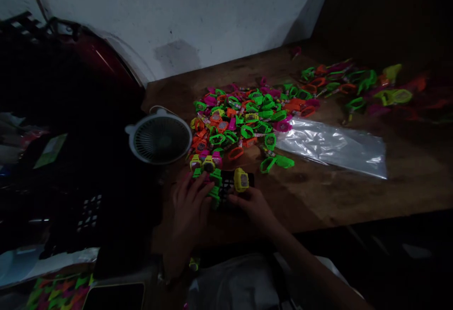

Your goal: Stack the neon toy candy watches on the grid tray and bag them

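My right hand (253, 204) pinches a yellow toy watch (241, 180) between thumb and fingers, above the right part of a black slotted tray (226, 188). Across the tray's left part, my left hand (191, 199) lies with fingers stretched over green toy watches (215, 178), touching them. Just beyond those fingertips sit yellow toy watches (208, 163) and a pink one (217, 160), faces up. How the green watches sit under the left hand is partly hidden, and the light is dim.
A big heap of green, orange, pink and yellow toy watches (247, 116) covers the wooden table (354, 196). More watches (339, 81) lie at the back right. A clear plastic bag (336, 147) lies flat beside the heap. A small round fan (159, 138) stands at left.
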`<state>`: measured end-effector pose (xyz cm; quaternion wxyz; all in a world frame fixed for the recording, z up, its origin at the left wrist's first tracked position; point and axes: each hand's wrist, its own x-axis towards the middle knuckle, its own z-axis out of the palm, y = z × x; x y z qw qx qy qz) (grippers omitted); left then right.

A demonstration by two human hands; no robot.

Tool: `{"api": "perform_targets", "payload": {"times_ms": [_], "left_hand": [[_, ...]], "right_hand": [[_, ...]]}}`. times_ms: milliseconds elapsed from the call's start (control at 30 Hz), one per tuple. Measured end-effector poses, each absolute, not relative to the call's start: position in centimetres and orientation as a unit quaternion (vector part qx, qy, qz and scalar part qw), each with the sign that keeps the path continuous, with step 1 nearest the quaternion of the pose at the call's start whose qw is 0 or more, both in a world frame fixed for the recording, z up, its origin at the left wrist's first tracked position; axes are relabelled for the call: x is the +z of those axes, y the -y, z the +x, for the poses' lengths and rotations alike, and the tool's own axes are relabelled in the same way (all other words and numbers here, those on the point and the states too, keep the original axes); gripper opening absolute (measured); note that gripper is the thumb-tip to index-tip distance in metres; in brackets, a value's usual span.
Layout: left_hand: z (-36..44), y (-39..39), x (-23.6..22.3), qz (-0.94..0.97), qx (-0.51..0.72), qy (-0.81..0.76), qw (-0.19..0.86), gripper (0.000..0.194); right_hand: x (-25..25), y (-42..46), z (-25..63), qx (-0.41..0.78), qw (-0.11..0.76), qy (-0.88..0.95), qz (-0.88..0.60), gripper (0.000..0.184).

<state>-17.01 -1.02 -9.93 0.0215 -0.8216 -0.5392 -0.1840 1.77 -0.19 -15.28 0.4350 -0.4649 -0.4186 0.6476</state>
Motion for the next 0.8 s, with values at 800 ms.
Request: {"api": "perform_targets", "payload": {"times_ms": [800], "left_hand": [[-15.9, 1.9, -9.6, -0.815, -0.178, 0.551, 0.002, 0.042]], "right_hand": [[-18.1, 4.5, -3.6, 0.155, 0.329, 0.765, -0.532, 0.018]]}}
